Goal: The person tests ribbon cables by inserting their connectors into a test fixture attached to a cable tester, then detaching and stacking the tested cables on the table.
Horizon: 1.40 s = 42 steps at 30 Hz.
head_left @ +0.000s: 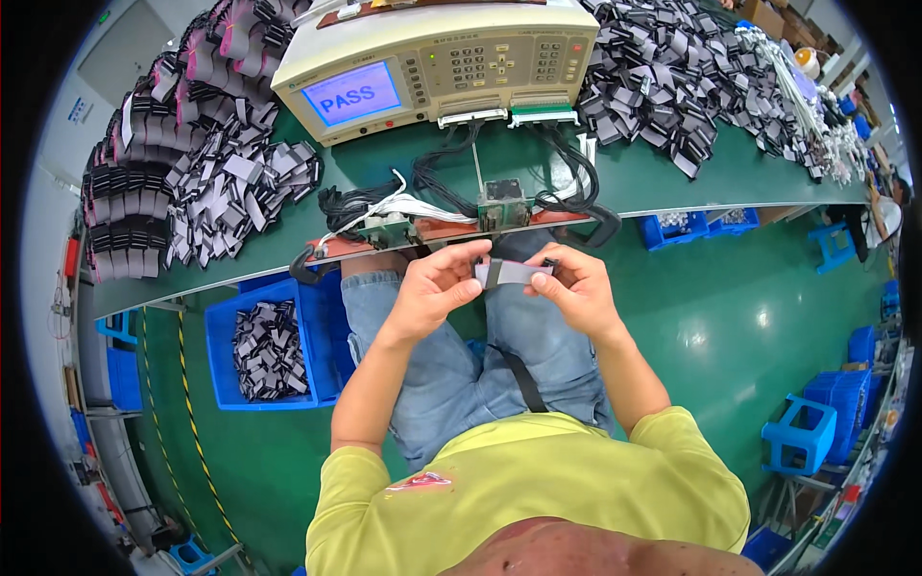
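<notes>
Between my two hands, above my lap, a short grey ribbon cable (516, 274) with black connectors is stretched out. My left hand (444, 285) pinches its left end, and my right hand (577, 288) grips the connector at the other end. Just beyond them, along the table's edge, stands a small test fixture (502, 204) wired with black and white leads (437, 204). Behind it sits a cream bench tester (442, 72) with a lit blue screen (351, 94) and keypads, its front sockets joined to those leads.
Piles of ribbon cables (245, 187) cover the green table (370, 163) at left, with another heap (663, 82) at right. A blue bin (223, 360) of cables stands on the floor beside my left leg. Black clamps (605, 228) stick out at the table edge. A blue stool (799, 435) is far right.
</notes>
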Tool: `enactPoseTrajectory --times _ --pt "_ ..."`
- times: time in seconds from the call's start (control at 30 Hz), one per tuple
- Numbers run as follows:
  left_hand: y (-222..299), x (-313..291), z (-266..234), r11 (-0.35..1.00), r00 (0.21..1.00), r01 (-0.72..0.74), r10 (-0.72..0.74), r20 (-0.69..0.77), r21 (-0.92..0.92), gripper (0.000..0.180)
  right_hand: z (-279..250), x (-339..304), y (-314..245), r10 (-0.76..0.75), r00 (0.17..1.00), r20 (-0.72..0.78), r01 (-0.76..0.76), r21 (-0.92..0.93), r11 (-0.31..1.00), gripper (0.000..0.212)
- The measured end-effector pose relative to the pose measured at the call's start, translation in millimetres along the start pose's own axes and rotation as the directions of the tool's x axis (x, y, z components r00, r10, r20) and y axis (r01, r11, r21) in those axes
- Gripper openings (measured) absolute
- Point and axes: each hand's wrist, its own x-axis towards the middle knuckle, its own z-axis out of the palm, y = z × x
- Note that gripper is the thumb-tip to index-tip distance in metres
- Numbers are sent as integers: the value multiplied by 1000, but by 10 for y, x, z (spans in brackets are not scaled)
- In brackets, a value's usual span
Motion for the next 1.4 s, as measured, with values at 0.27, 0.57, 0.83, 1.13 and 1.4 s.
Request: enactPoseTrajectory --times 0.27,0.57,0.83,1.13,1.4 --pt "-49 1 -29 1000 999 22 -22 -25 21 24 -125 12 73 46 995 93 -50 37 998 18" --pt "-61 -2 87 959 967 -79 140 -213 274 18 -51 57 138 -154 987 -55 150 -76 986 22" --pt "-75 40 107 956 957 -218 249 -150 197 28 -101 53 98 -171 985 32 174 -180 968 26" --pt "-52 16 88 852 926 -292 365 -94 434 25 -88 93 65 -205 978 -32 197 -155 968 23" --pt "-37 -8 99 905 948 -227 290 -132 359 25 -67 74 49 -196 980 -36 187 -165 968 25"
